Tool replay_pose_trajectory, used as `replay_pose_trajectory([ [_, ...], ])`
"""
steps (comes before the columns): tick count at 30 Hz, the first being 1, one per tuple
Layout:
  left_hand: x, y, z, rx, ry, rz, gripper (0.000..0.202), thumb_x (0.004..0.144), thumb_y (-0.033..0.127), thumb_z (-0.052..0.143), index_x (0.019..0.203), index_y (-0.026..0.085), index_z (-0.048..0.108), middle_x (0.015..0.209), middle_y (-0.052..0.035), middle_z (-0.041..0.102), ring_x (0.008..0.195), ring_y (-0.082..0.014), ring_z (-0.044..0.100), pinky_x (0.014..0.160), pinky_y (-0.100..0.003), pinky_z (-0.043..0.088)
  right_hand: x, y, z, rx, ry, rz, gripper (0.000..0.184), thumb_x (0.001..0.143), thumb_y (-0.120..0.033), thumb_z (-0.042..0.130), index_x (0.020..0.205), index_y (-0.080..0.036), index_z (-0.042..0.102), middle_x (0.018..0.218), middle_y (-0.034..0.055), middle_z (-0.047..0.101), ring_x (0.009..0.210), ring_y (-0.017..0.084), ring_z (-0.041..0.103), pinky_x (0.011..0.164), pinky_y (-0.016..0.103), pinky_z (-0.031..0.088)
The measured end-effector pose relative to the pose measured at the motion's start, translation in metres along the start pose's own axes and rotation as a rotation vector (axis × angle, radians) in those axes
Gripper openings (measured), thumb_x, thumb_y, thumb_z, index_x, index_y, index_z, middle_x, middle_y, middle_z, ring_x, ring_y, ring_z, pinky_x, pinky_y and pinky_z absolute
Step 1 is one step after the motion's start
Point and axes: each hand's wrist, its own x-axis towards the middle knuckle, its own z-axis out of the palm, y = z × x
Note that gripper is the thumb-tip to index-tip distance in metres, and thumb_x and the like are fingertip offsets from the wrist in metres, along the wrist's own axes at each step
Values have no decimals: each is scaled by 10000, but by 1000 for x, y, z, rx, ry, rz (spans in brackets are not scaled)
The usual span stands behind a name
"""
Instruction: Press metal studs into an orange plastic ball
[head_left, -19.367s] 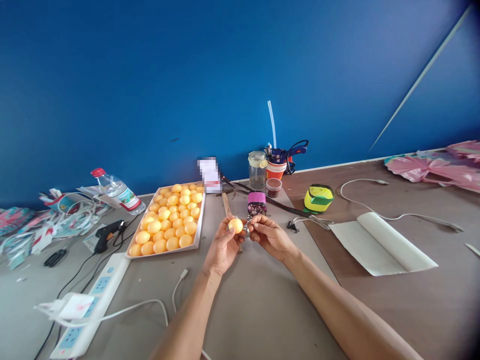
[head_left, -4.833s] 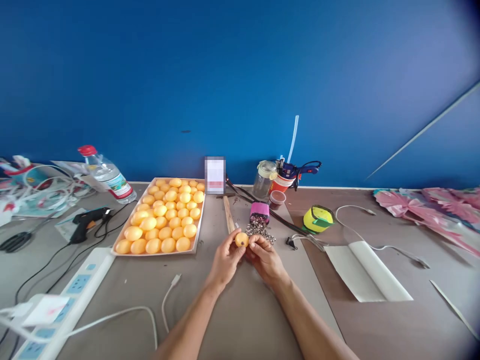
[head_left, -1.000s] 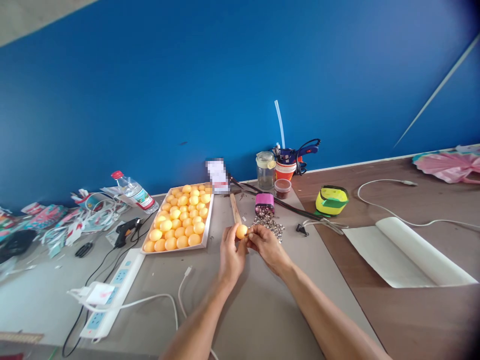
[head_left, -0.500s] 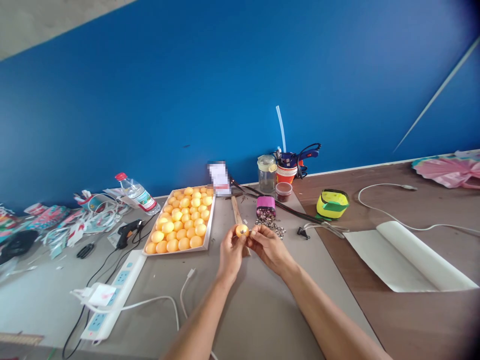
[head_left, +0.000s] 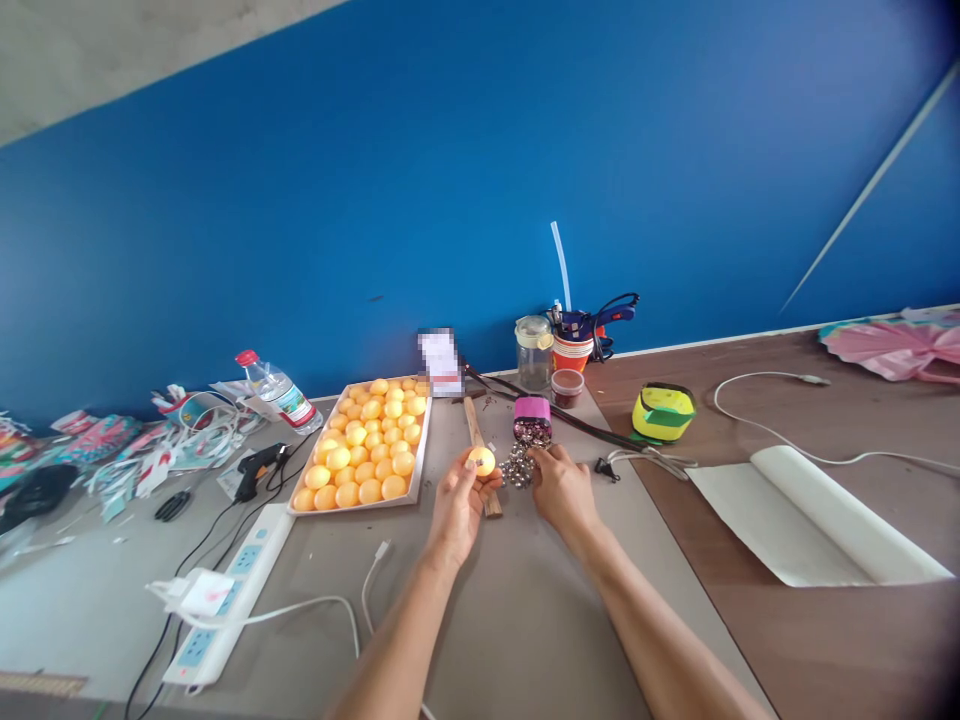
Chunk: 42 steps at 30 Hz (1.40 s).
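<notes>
My left hand is closed around an orange ping-pong ball, which has a small dark spot or metal piece on its side. Just to the right, my right hand has its fingertips down at a pile of small shiny metal pieces; its fingers are bent together, and what they pinch, if anything, is too small to tell. Behind the pile lies a pink-and-black container with metal pieces at its mouth. A wooden stick runs under and behind my left hand.
On the left stands a shallow white box full of orange balls. Further left are a power strip, a glue gun and a water bottle. A glass jar, yellow-green band and white sheet lie right.
My right hand has left the ball and moved right to the metal pieces. My left hand keeps the ball, now turned a little, with the spot toward its left side.
</notes>
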Motion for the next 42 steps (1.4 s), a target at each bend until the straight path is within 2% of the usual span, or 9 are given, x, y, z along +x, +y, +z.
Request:
replay_pose_trajectory([
  [8,2,1,-2,-41,-3,-53,404,742,349,691,1061,124,587,875,-73,679,781,-161,662,775,-310,533,-1,-7,-3,-128,-5,-77,261,851,-117,417,862,-194,666,902,95,640,862,208,568,738,336,245],
  [16,0,2,0,-3,-14,-36,405,705,293,722,1055,146,578,872,-46,674,771,-144,657,774,-291,520,0,-7,-1,-14,105,-60,195,830,-155,461,806,-187,652,885,78,634,848,190,544,754,330,231],
  [22,-1,5,1,22,-16,-38,435,689,294,730,1070,146,581,877,-45,675,764,-148,654,786,-309,513,0,-10,-3,293,190,-26,157,732,-137,459,742,-172,611,788,44,652,707,154,558,753,311,314],
  [26,-1,5,-1,65,-34,-17,455,692,319,726,1089,152,581,899,-47,669,770,-156,654,800,-333,513,2,-12,-5,701,53,103,119,699,-202,446,714,-201,564,647,9,621,590,155,544,602,270,374],
  [29,-2,4,-1,81,-45,-1,453,693,320,727,1090,156,584,916,-47,667,778,-161,656,799,-336,514,5,-12,-3,858,-1,149,84,717,-278,465,707,-217,523,528,-25,550,514,153,507,550,266,371],
  [32,-2,4,-1,91,-54,5,452,686,313,734,1087,165,588,915,-40,665,773,-159,661,790,-330,514,6,-8,1,740,18,138,109,740,-289,456,705,-217,530,539,-16,554,530,156,505,570,267,364],
  [37,-3,4,1,108,-69,12,429,689,307,735,1069,171,592,914,-29,658,760,-142,657,774,-302,509,4,-2,6,419,111,-47,183,793,-241,409,732,-193,575,724,48,622,664,171,545,640,272,364],
  [40,-3,5,1,122,-64,11,432,685,315,739,1065,171,592,904,-29,659,759,-147,656,770,-302,508,4,-3,3,466,113,-106,214,798,-253,424,723,-188,614,775,63,643,708,173,570,677,268,394],
  [42,-3,5,2,127,-54,8,436,676,322,744,1057,171,595,904,-29,660,764,-151,656,775,-307,507,5,-5,0,539,91,-75,218,780,-269,452,705,-190,640,766,61,653,702,176,581,683,272,410],
])
